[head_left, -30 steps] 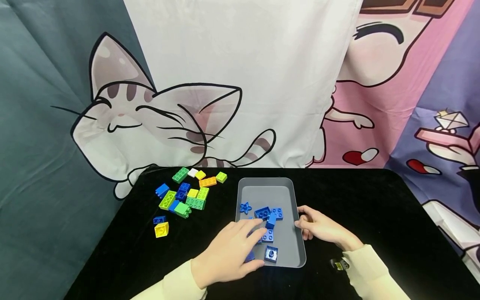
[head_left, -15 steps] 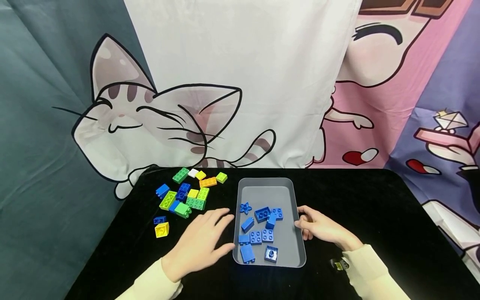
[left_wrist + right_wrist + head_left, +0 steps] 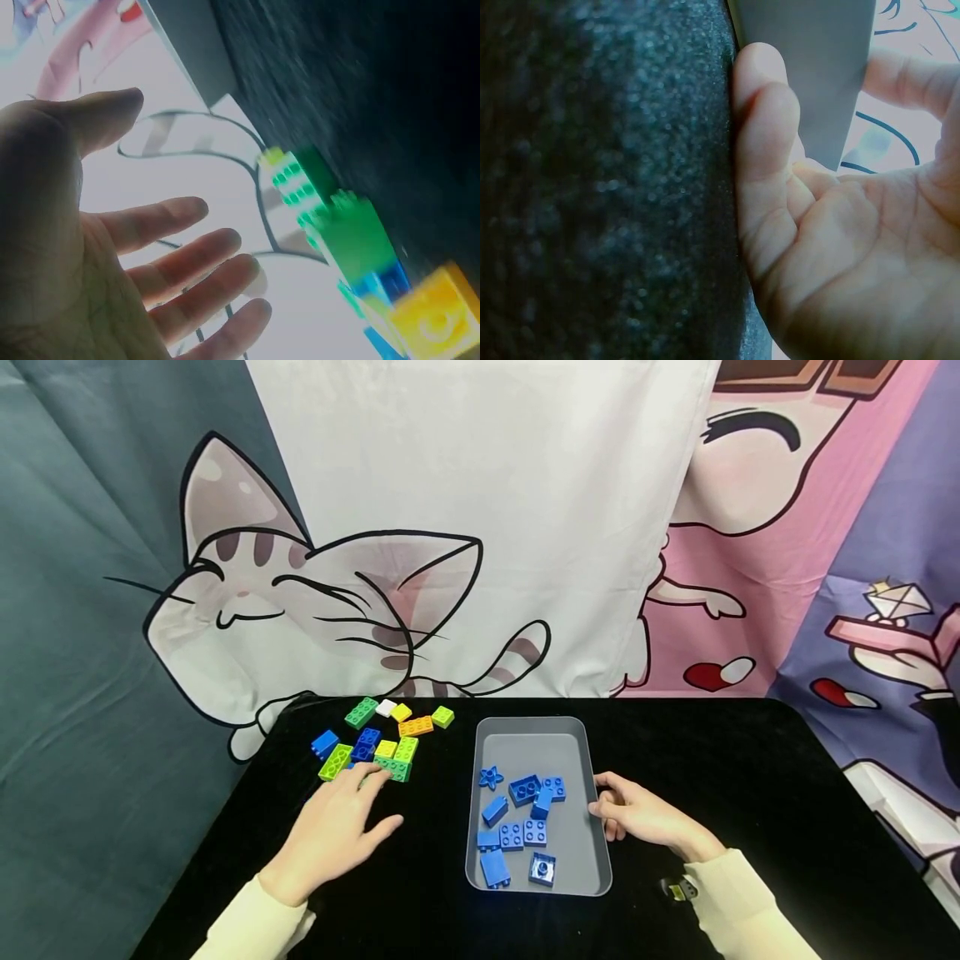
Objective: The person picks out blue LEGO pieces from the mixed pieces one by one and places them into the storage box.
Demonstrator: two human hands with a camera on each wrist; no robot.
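Note:
My left hand (image 3: 330, 831) reaches over the near side of a pile of toy bricks, its fingers apart and nothing in them. The left wrist view shows that hand (image 3: 135, 225) beside a green brick (image 3: 356, 240) and a yellow brick (image 3: 435, 315). A grey tray (image 3: 577, 860) lies on the black cloth with several blue bricks (image 3: 512, 836) and a blue star piece (image 3: 491, 777) inside. My right hand (image 3: 637, 814) holds the tray's right edge. In the right wrist view its fingers (image 3: 765, 135) curl against the outer wall of the tray (image 3: 817, 75).
The pile at the left also has lime bricks (image 3: 335, 762), an orange brick (image 3: 416, 726), a white brick (image 3: 386, 707) and blue bricks (image 3: 325, 744). A cat-print curtain (image 3: 480, 460) hangs behind the black-covered table (image 3: 697, 752).
My left hand has moved left from over the tray to the brick pile, uncovering the blue bricks in the tray. The right hand and the tray stay in place.

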